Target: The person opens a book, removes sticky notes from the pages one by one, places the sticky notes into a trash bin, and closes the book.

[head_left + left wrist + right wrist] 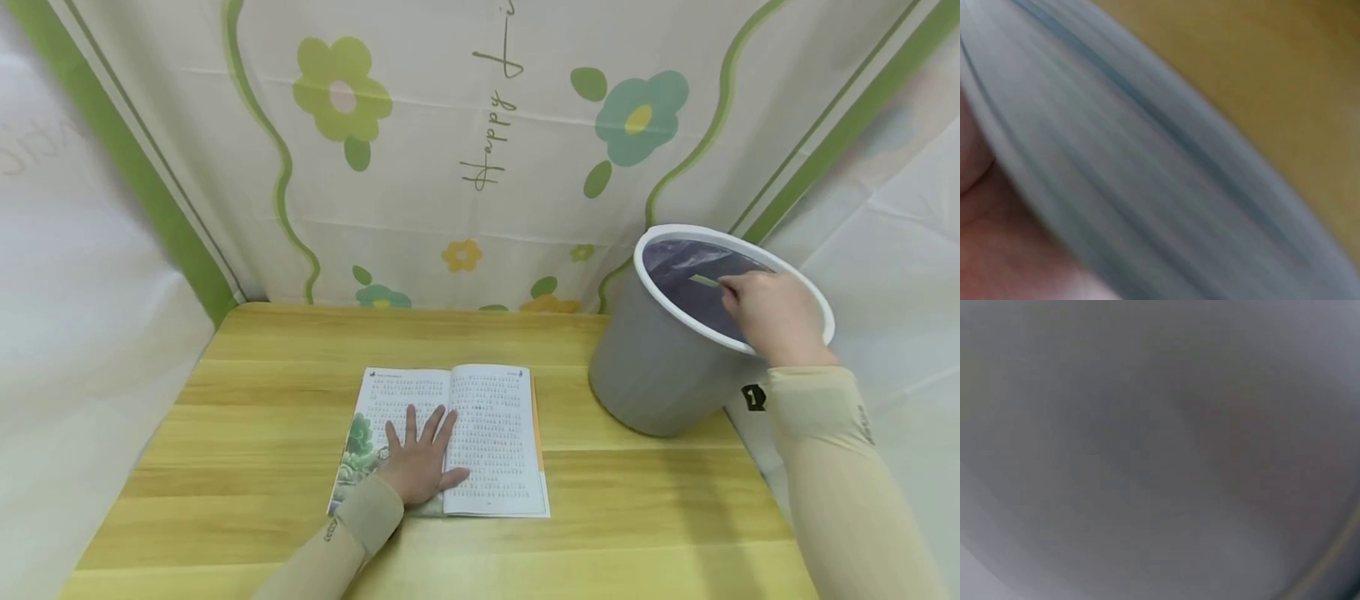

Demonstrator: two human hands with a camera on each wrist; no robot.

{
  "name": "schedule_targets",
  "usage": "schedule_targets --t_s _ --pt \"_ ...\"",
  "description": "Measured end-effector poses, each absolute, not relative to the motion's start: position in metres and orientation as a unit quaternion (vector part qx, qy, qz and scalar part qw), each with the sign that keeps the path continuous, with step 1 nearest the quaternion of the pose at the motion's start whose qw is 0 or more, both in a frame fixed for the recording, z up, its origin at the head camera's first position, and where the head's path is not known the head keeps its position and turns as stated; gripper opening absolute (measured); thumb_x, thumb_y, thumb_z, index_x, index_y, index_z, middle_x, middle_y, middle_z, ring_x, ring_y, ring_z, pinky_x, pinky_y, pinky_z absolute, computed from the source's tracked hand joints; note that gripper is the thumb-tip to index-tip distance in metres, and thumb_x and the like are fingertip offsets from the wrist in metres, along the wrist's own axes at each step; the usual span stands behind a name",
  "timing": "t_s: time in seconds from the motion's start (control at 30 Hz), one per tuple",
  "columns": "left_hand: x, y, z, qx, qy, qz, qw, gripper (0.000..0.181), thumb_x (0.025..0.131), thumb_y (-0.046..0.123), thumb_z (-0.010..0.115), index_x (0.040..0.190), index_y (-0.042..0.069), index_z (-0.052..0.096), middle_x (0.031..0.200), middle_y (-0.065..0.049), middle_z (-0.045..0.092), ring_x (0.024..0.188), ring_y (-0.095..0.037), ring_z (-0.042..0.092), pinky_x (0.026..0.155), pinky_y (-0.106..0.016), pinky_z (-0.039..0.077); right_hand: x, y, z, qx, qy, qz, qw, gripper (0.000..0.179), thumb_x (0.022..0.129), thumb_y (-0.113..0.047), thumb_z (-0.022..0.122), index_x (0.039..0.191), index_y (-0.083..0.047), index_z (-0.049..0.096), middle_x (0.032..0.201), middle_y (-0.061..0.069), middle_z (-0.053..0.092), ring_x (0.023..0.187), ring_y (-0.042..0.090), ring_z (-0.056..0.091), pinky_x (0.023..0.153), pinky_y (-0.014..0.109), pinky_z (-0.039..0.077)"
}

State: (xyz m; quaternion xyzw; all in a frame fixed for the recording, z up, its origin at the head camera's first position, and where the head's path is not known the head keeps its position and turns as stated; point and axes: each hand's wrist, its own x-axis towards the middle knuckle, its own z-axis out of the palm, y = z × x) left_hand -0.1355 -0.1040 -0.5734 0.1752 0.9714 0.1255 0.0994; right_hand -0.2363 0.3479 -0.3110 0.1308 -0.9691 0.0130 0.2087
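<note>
An open book [495, 450] lies on the wooden table, its pages full of printed text and a green picture at the lower left. My left hand [416, 471] rests on it with spread fingers, mostly over the left page and the middle fold. In the left wrist view the book's page edges [1147, 156] show blurred and close. Over the mouth of a grey trash can [652, 362], my right hand [776, 312] pinches a small pale green strip [703, 281]. The right wrist view is a grey blur.
The trash can has a white rim [823, 308] and a dark liner bag [675, 254]; it stands at the table's right edge. Behind the wooden table [262, 400] hangs a flowered curtain [420, 192]. White sheets hang at both sides.
</note>
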Motion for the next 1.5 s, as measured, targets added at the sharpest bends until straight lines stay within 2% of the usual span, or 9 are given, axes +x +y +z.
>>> schedule_targets --t_s 0.23,0.43,0.57,0.8,0.9,1.0,1.13,1.33,1.5 --pt "-0.138 -0.105 -0.568 0.174 0.973 0.117 0.101 0.094 0.092 0.07 0.046 0.16 0.014 0.013 0.164 -0.014 0.012 0.143 -0.057 -0.002 0.101 -0.081 0.003 -0.24 0.347 -0.311 0.134 -0.971 0.006 0.199 0.027 0.088 -0.006 0.059 0.11 0.005 0.071 0.089 0.03 0.068 0.065 0.048 0.061 0.052 0.058 0.045" --pt "-0.149 -0.102 -0.565 0.179 0.973 0.113 0.097 0.095 0.093 0.071 0.042 0.161 0.015 0.007 0.165 -0.013 0.007 0.143 -0.056 -0.005 0.102 -0.08 0.002 -0.221 0.332 -0.295 0.129 -0.933 0.031 0.335 0.028 0.091 -0.008 0.054 0.11 0.003 0.071 0.104 0.027 0.069 0.086 0.051 0.062 0.061 0.062 0.044" --pt "-0.153 -0.101 -0.57 0.177 0.972 0.118 0.103 0.096 0.093 0.072 0.04 0.161 0.016 0.002 0.166 -0.013 0.003 0.143 -0.055 -0.01 0.102 -0.079 -0.004 -0.2 0.309 -0.291 0.162 -0.876 0.054 0.451 0.029 0.093 -0.011 0.052 0.107 0.002 0.074 0.101 0.022 0.072 0.084 0.046 0.066 0.061 0.058 0.046" --pt "-0.153 -0.103 -0.572 0.163 0.971 0.122 0.125 0.098 0.092 0.074 0.038 0.16 0.018 -0.003 0.166 -0.01 -0.002 0.143 -0.051 -0.016 0.103 -0.077 -0.009 -0.161 0.265 -0.313 0.191 -0.844 0.127 0.485 0.028 0.096 -0.016 0.056 0.109 -0.003 0.076 0.105 0.014 0.074 0.089 0.037 0.069 0.086 0.035 0.054" --pt "-0.153 -0.103 -0.571 0.156 0.969 0.12 0.149 0.098 0.092 0.075 0.037 0.16 0.021 -0.008 0.166 -0.007 -0.008 0.142 -0.049 -0.021 0.103 -0.075 -0.012 -0.155 0.249 -0.342 0.218 -0.843 0.161 0.465 0.026 0.093 -0.013 0.059 0.109 -0.003 0.076 0.104 0.012 0.074 0.089 0.034 0.07 0.085 0.032 0.053" --pt "-0.152 -0.103 -0.57 0.156 0.968 0.119 0.158 0.098 0.092 0.076 0.035 0.159 0.02 -0.01 0.165 -0.008 -0.01 0.142 -0.049 -0.022 0.102 -0.076 -0.012 -0.157 0.238 -0.38 0.243 -0.857 0.181 0.416 0.024 0.088 -0.008 0.063 0.106 -0.001 0.075 0.101 0.014 0.074 0.085 0.034 0.071 0.071 0.043 0.055" --pt "-0.15 -0.102 -0.571 0.159 0.967 0.124 0.157 0.098 0.092 0.075 0.035 0.159 0.019 -0.009 0.165 -0.008 -0.009 0.141 -0.05 -0.021 0.102 -0.077 -0.012 -0.163 0.228 -0.437 0.243 -0.898 0.211 0.299 0.021 0.087 -0.001 0.067 0.106 0.004 0.074 0.102 0.02 0.072 0.075 0.035 0.071 0.063 0.044 0.058" --pt "-0.15 -0.1 -0.577 0.158 0.967 0.127 0.155 0.097 0.092 0.075 0.037 0.16 0.02 -0.006 0.166 -0.007 -0.008 0.142 -0.049 -0.021 0.102 -0.075 -0.014 -0.159 0.218 -0.501 0.185 -0.949 0.226 0.12 0.027 0.093 -0.008 0.066 0.117 0.004 0.069 0.118 0.023 0.067 0.094 0.039 0.068 0.081 0.05 0.056" --pt "-0.15 -0.1 -0.579 0.156 0.967 0.129 0.155 0.097 0.092 0.075 0.038 0.16 0.02 -0.006 0.166 -0.006 -0.007 0.142 -0.048 -0.021 0.102 -0.075 -0.014 -0.155 0.21 -0.525 0.179 -0.958 0.211 0.08 0.029 0.093 -0.011 0.067 0.12 0.002 0.069 0.121 0.022 0.066 0.108 0.04 0.064 0.09 0.051 0.052"
